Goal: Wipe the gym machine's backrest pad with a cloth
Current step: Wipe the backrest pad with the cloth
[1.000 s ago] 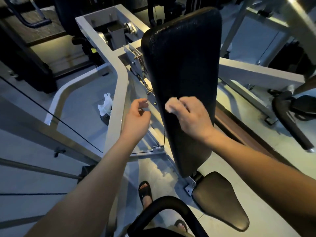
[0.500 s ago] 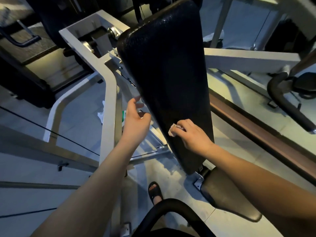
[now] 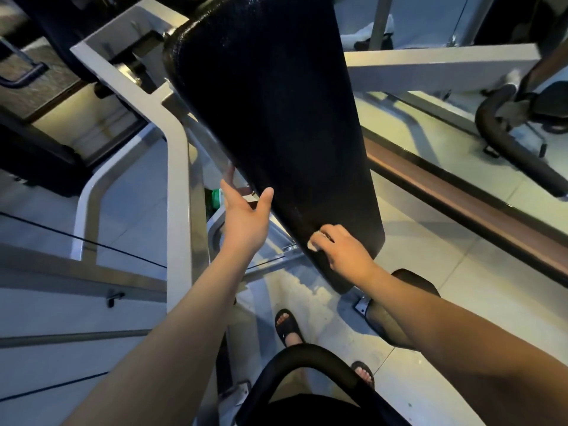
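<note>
The black backrest pad point(image 3: 276, 124) runs from the top centre down to the middle of the view, tilted. My right hand point(image 3: 344, 252) presses a small white cloth point(image 3: 314, 242) against the pad's lower end, fingers curled over it so only a scrap shows. My left hand point(image 3: 246, 219) sits at the pad's left edge with fingers straight, its thumb touching the edge; some fingertips are hidden behind the pad.
A white steel frame point(image 3: 178, 167) stands left of the pad, and a white beam point(image 3: 430, 69) crosses behind it. The black seat point(image 3: 387, 321) lies under my right forearm. A curved black bar point(image 3: 307, 361) is near my sandalled feet. A green object point(image 3: 215, 198) shows behind the frame.
My right hand has slid the cloth down the pad from its middle to its lower end. The left hand opened and stayed at the pad's left edge. The view moved closer.
</note>
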Motion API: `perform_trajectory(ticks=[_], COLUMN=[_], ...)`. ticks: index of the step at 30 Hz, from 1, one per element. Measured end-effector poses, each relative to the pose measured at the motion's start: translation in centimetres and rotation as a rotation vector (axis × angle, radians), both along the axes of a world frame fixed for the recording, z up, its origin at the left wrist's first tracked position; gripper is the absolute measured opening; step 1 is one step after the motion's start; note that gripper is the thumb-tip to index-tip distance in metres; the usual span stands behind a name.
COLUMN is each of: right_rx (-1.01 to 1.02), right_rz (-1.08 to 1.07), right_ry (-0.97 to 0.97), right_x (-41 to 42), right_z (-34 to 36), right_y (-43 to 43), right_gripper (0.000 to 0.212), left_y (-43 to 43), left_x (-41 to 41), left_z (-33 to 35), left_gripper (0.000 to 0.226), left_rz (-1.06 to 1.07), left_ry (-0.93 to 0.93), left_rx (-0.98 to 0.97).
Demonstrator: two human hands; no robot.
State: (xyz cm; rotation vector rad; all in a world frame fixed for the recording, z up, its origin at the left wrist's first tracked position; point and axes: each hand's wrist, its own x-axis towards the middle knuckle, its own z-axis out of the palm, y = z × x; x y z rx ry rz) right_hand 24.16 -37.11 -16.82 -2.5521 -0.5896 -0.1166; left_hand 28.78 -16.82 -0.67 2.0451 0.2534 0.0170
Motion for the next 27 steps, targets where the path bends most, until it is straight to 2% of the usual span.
perform_trajectory(ticks=[3, 8, 13, 15, 17, 19, 22, 24, 27], right_rx=[-0.087, 0.177, 0.044, -0.051, -0.053, 0.068, 0.304, 0.383, 0.508], right_rz=[-0.006, -0.061, 0.001, 0.012, -0.025, -0.067, -0.105, -0.176, -0.375], right_ry=[0.083, -0.084, 0.077, 0.154, 0.159, 0.111, 0.055, 0.009, 0.091], right_x=[-0.8, 1.0, -1.3, -2.5, -2.3, -1.2, 0.8, 2.3, 3.7], right_z=[-0.7, 4.0, -0.6, -1.8, -0.9, 1.6, 6.5, 8.3, 8.8], right_y=[-1.1, 2.3, 2.5, 1.8, 1.5, 1.6, 2.0, 2.4, 3.2], right_gripper=[0.039, 0.032, 0.049, 0.044, 0.035, 0.024, 0.018, 0.015, 0.018], left_y=[0.0, -0.1, -0.2, -0.2, -0.4, -0.5, -0.6, -0.7, -0.7], left_x=[0.3, 0.2, 0.8, 1.3, 1.8, 2.1, 2.1, 2.1, 2.0], left_z=[-0.5, -1.4, -1.3, -1.2, -0.9, -0.8, -0.7, -0.7, -0.5], left_gripper=[0.076, 0.071, 0.073, 0.073, 0.067, 0.064, 0.066, 0.068, 0.069], left_rz=[0.005, 0.027, 0.049, 0.041, 0.033, 0.032, 0.043, 0.051, 0.065], left_ry=[-0.009, 0.003, 0.041, 0.08, 0.092, 0.113, 0.149, 0.155, 0.14], left_rx=[-0.028, -0.067, -0.038, -0.013, -0.029, -0.02, 0.004, 0.005, -0.026])
